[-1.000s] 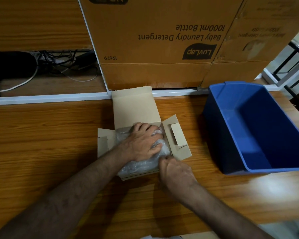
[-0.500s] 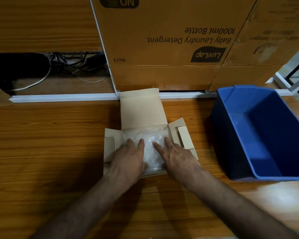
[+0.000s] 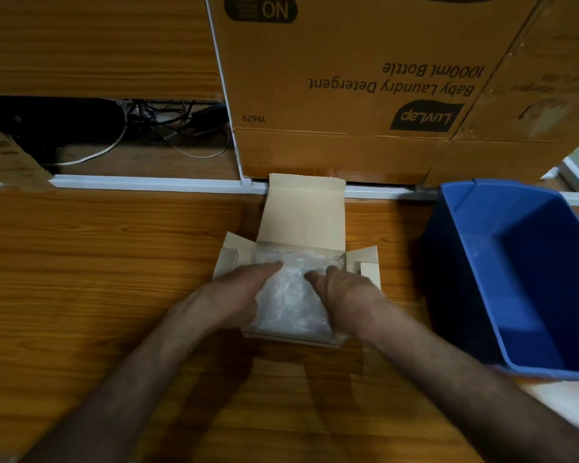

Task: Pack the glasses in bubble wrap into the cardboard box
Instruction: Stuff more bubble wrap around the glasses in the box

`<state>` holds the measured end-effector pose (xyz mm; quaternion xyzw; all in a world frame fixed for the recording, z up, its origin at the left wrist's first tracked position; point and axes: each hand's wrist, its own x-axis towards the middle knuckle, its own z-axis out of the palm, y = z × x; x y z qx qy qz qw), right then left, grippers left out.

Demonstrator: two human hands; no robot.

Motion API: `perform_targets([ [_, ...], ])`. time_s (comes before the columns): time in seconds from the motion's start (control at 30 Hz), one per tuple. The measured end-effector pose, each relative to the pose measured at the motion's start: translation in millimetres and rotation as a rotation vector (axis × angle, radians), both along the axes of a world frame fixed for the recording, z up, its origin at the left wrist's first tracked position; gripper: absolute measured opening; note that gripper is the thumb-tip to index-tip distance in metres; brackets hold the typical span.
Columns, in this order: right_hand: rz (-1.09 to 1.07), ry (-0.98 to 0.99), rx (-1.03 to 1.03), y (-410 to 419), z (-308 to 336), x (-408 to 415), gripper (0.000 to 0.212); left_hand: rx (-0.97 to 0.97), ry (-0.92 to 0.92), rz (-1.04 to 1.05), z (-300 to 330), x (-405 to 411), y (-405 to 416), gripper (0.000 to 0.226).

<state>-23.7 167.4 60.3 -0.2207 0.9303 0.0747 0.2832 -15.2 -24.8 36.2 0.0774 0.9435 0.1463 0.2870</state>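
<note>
While the small cardboard box [image 3: 303, 225] lies open on the wooden table [image 3: 97, 279] in the middle of the frame, the bubble wrap bundle [image 3: 290, 295] sits inside it and fills the space between its walls; the glasses themselves cannot be seen through the wrap; the lid of the box stands up toward the top of the frame, and the 2 side flaps are spread out to the left and to the right; the left hand [image 3: 234, 292] lies on the left part of the bundle with straight fingers held together, pressing on the wrap and gripping nothing; the right hand [image 3: 346, 290] rests on the right part of the bundle, its fingers slightly bent with the tips on the wrap, and it is not closed around anything; at the right of the frame a blue plastic bin [image 3: 482, 295] stands near the box but apart from it; at the top a large brown carton [image 3: 348, 78] with upside-down print stands just behind the lid; in the upper left some cables [image 3: 168, 128] lie in a dark gap
</note>
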Motion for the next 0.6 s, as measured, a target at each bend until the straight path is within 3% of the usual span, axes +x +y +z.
perform_targets([
  [0.1,0.038,0.096,-0.041,0,7,-14,0.095,0.007,0.093,0.015,11,-7,-21,0.088],
  [0.3,0.022,-0.029,0.024,-12,-8,-22,0.134,-0.101,0.054,-0.045,18,-20,-12,0.106],
  [0.5,0.046,0.016,0.003,-9,-27,-23,0.137,-0.402,0.169,-0.293,10,-24,11,0.120],
  [0.6,0.059,0.029,-0.010,-7,-30,-22,0.138,-0.494,0.224,-0.357,5,-26,18,0.114],
])
